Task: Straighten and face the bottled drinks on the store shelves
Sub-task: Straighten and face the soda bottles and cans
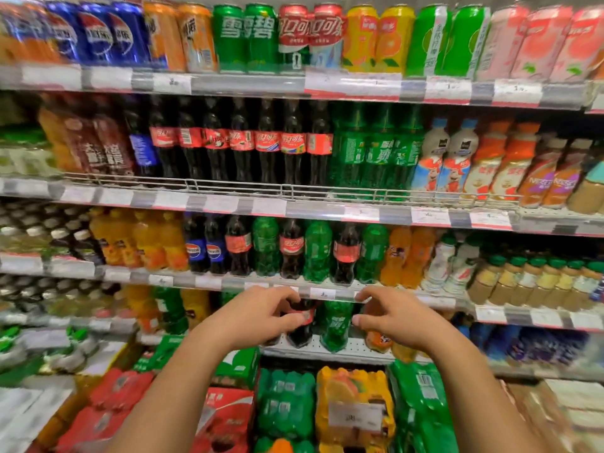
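On the low shelf (327, 349) stand a dark cola bottle (302, 333) with a red label, a green soda bottle (336, 325) and an orange soda bottle (379, 340), side by side. My left hand (261, 317) grips the cola bottle: the fingers curl over its top and the thumb presses its label. My right hand (390, 317) curls round the upper part of the orange bottle, hiding its neck. The green bottle stands untouched between my hands.
Above my hands a shelf (327, 292) carries mixed orange, cola, blue-label and green bottles. Higher shelves hold cola bottles (268, 142) and cans (245, 37). Shrink-wrapped multipacks (353, 410) sit stacked on the floor below. Price-tag rails line every shelf edge.
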